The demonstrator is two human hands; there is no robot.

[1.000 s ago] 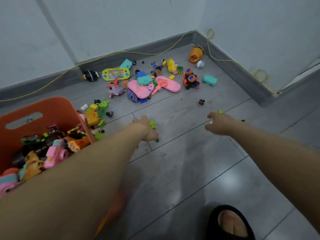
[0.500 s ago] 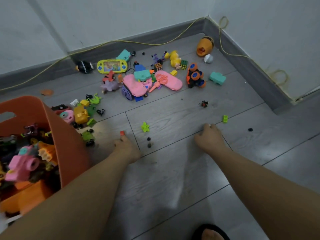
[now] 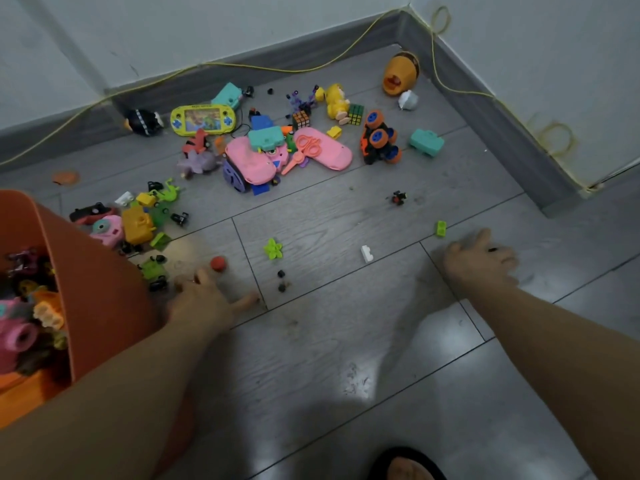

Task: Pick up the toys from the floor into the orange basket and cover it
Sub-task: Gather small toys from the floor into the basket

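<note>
Both the left hand (image 3: 204,299) and right hand (image 3: 479,261) reach low among floor toys beside the orange basket (image 3: 104,306).

Both arms stretched out low over the floor, left hand (image 3: 207,299) and right hand (image 3: 479,259) spread flat, fingers loose.

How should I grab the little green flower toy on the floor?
Pinch the green flower toy from above, thumb and finger on opposite petals. It appears to lie flat on the bare floor with nothing touching it, so only its petal edges seem to give a hold. The left hand looks nearest and could probably reach it.
</note>
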